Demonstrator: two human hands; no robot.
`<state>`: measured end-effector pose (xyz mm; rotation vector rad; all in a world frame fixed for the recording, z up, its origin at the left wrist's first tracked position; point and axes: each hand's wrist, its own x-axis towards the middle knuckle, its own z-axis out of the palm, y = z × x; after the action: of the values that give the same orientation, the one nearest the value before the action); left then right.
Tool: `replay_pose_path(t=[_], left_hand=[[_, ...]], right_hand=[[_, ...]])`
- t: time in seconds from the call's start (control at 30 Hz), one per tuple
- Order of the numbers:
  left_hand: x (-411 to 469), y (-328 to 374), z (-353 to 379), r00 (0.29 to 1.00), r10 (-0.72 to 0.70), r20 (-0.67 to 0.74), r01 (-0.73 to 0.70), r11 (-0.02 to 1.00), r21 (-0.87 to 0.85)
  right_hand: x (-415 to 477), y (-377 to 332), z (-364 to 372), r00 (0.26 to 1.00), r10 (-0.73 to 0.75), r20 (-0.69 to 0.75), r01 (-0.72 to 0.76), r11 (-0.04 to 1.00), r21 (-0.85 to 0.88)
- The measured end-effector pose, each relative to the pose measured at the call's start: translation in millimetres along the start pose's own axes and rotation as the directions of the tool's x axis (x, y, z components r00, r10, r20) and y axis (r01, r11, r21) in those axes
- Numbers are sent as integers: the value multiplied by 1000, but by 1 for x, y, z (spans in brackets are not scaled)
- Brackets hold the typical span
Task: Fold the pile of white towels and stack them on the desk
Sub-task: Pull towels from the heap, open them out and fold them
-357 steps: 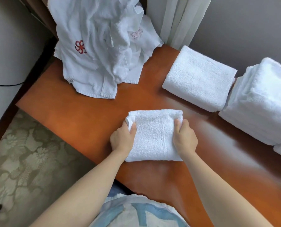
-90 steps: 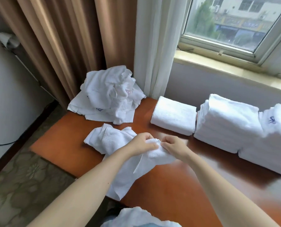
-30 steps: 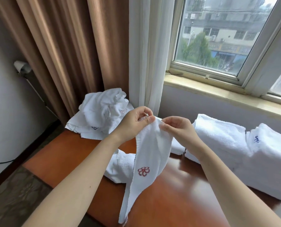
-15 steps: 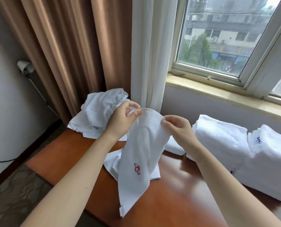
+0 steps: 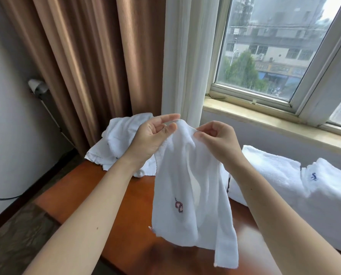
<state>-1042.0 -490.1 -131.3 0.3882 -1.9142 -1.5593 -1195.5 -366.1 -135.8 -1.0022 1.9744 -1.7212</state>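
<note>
Hanging unfolded, a towel (image 5: pixel 191 185) is pinched in the right hand (image 5: pixel 219 139), the left hand (image 5: pixel 149 137) grip half open beside it; folded stacks (image 5: pixel 284 181) are set on the counter (image 5: pixel 130 225), a crumpled pile (image 5: pixel 122 139) is left.

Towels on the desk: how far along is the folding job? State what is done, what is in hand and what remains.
Done: folded towels lie stacked at the right of the desk. In hand: one embroidered towel hangs unfolded above the desk, pinched at its top edge by the right hand, with the left hand at the same edge. Remaining: the crumpled pile by the curtain.
</note>
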Motion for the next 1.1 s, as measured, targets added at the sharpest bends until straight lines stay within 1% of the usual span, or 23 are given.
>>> replay_pose_path(t=[0.07,0.17,0.23,0.3,0.43,0.53,0.67,0.77,0.87,0.93,1.0,1.03,1.1], left_hand=[[-2,-2,4,1000,-11,22,10,999,48],[-5,-8,16,996,-31,89,12,978,208],[-7,-13,23,993,-32,115,2,968,252],[-9,-17,28,992,-56,117,23,963,268],[-9,-25,28,991,-110,76,83,952,295],[-8,-28,28,994,-97,44,79,950,302],[-5,-35,22,996,-42,-83,68,939,337],[-2,-39,11,980,-7,-197,83,920,383],[-1,-47,-6,945,-19,-326,159,899,409],[-2,-52,-14,920,-44,-390,230,866,444],[-6,-56,-18,912,-79,-401,295,808,511],[-8,-58,-18,920,-97,-380,306,783,541],[-11,-61,-13,954,-121,-273,263,774,576]], right_hand=[[-2,7,0,1000,14,-8,-15,999,-45],[-7,13,3,999,9,41,-6,998,-68],[-9,15,5,996,-8,91,15,997,-78],[-11,16,4,993,-16,115,26,996,-85],[-14,20,0,990,-22,138,31,997,-66],[-16,23,0,990,-25,141,34,998,-60],[-18,39,-1,998,4,62,9,979,-204],[-20,53,-4,998,62,18,-56,969,-239],[-24,67,-9,993,114,-15,-114,957,-267],[-25,73,-12,988,156,-7,-152,951,-269],[-26,73,-13,982,185,43,-172,962,-211],[-27,71,-12,979,189,83,-173,971,-167],[-28,64,-8,972,163,168,-149,984,-96]])
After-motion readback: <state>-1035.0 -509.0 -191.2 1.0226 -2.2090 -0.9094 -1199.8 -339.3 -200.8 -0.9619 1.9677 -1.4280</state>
